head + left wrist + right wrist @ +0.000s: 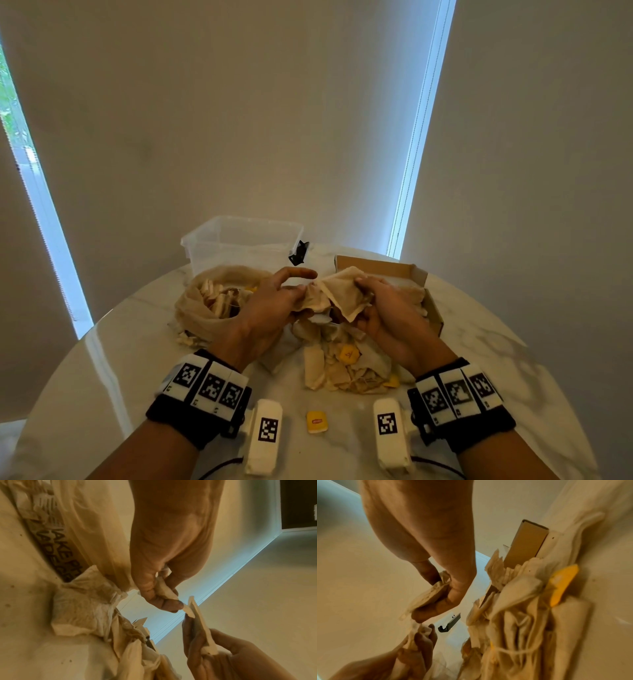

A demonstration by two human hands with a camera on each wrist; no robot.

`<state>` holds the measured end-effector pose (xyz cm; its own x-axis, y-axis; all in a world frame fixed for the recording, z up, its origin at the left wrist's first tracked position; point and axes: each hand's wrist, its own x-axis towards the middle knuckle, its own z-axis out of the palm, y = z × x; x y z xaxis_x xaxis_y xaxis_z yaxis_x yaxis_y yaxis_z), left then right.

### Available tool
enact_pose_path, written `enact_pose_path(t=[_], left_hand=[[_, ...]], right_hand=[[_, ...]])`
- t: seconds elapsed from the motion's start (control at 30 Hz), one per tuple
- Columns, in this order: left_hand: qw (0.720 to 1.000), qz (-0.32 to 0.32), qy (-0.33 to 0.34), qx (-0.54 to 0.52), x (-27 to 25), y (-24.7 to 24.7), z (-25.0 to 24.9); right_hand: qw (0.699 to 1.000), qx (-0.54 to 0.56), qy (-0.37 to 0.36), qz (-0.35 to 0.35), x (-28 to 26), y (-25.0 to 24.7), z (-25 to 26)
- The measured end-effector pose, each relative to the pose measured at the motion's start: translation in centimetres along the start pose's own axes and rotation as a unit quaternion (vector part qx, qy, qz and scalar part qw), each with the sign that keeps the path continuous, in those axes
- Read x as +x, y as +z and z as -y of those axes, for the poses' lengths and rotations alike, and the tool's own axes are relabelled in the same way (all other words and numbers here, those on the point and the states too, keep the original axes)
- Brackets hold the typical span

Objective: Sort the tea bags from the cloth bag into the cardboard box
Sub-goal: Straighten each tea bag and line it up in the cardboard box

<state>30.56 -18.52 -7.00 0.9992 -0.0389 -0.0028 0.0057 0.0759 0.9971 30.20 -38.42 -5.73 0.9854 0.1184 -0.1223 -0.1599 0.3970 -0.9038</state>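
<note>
Head cam: both hands are up over the table (pixel 113 359) w/ a bunch of tea bags (pixel 337 294) between them. Left hand (pixel 270 305) pinches one side, index finger sticking out; right hand (pixel 387 311) grips the other. Cloth bag (pixel 205 308) sits left, cardboard box (pixel 416 274) right, mostly hidden behind the right hand. Loose pile (pixel 346 366) near the wrists.

Left wrist cam: thumb (pixel 164 601) and fingers pinch a tea bag corner; bag print blurry, unreadable.

Right wrist cam: fingers (pixel 435 609) curl round a tea bag; box edge partly covered.
</note>
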Motion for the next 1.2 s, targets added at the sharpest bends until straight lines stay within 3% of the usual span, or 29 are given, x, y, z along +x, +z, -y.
enact_pose_path(t=[0.23, 0.33, 0.43, 0.57, 0.67, 0.8, 1.0, 1.2], left_hand=[[1.000, 0.005, 0.001, 0.011, -0.4, 0.2, -0.5], [1.000, 0.008, 0.004, -0.004, -0.4, 0.2, -0.6], [0.999, 0.034, 0.019, -0.008, -0.8, 0.2, -1.0], [0.995, 0.088, 0.050, 0.018, -1.2, 0.2, -1.4], [0.992, 0.099, 0.071, 0.031, -1.3, 0.0, -1.5], [0.992, 0.066, 0.100, 0.049, -1.3, -0.1, -1.2], [0.992, 0.041, 0.116, 0.038, -1.3, 0.1, -1.3], [0.993, 0.036, 0.081, 0.074, -1.0, -0.3, -0.9]], right_hand=[[0.997, 0.017, -0.004, 0.081, -0.7, -0.4, 1.0], [0.989, -0.089, -0.017, 0.120, -0.9, -0.7, 0.9], [0.961, -0.248, -0.069, 0.104, -0.3, -1.1, 0.4], [0.946, -0.299, -0.078, 0.100, 0.1, -1.1, 0.1], [0.946, -0.294, -0.095, 0.103, -0.5, -1.1, 0.4], [0.948, -0.274, -0.114, 0.114, -1.4, -0.8, 0.5], [0.930, -0.330, -0.151, 0.059, -1.7, -0.3, 0.2], [0.977, -0.203, -0.060, -0.015, -1.1, -0.1, 0.0]])
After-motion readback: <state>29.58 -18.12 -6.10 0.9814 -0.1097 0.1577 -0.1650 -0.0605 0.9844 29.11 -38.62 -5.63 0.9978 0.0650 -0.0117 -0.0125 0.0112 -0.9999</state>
